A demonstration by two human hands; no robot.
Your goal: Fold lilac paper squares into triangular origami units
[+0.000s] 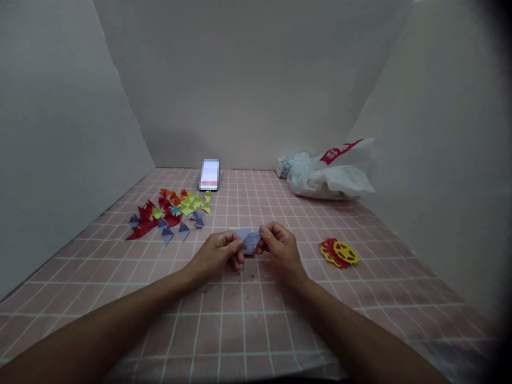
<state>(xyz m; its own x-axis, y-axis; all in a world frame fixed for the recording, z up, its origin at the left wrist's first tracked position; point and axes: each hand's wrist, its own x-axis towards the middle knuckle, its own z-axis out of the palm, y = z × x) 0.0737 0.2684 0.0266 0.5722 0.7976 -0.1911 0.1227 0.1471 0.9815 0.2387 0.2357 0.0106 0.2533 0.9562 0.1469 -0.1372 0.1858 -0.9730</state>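
Observation:
Both of my hands meet over the middle of the pink checked tabletop (240, 320). My left hand (218, 255) and my right hand (281, 249) are closed in pinches on a small piece of lavender paper (251, 240), partly folded, held just above the table. The fingers hide much of the paper. A sliver of yellow paper (237, 229) shows just behind it.
A heap of several folded paper pieces (170, 213) in red, orange, yellow-green and purple lies to the left. A phone (209, 174) stands at the back. A white plastic bag (332, 170) sits back right, and red and yellow paper cut-outs (339, 252) lie to the right. Grey walls enclose the table.

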